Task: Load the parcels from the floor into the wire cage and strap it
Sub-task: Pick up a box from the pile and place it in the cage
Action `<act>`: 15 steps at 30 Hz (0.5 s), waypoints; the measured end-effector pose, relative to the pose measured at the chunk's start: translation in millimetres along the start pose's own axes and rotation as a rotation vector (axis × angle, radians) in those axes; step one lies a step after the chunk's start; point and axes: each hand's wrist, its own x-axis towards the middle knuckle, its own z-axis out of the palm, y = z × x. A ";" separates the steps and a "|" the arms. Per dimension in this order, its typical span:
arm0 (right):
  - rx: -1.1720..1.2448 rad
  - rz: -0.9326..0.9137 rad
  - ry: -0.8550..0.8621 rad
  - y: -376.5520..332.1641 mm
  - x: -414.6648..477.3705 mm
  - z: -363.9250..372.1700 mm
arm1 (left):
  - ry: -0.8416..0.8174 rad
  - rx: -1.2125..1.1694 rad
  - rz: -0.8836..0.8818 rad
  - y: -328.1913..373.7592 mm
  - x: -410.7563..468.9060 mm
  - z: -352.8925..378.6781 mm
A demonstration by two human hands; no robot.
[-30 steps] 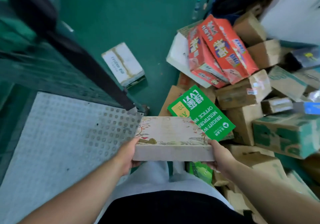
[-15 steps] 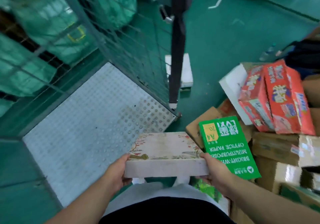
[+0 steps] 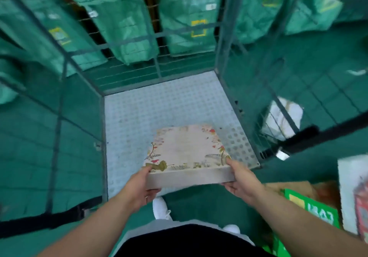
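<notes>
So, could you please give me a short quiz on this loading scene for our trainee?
1. True or false: the floral box already lies on the cage floor.
2. How is the box held? A) from above by one hand; B) by the left hand and right hand at its near corners; C) balanced on a forearm.
3. Fill in: behind the cage's rear mesh hang green ____.

Key: 1 false, both hands hold it above the floor; 2 B; 3 sacks.
</notes>
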 end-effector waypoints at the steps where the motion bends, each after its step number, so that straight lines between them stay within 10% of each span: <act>1: -0.035 0.013 -0.005 -0.6 5.3 24.6 | 0.033 -0.028 0.007 1.9 8.5 -20.8; 15: -0.334 0.128 0.016 -13.6 58.3 265.3 | 0.250 -0.265 -0.174 55.7 72.3 -185.9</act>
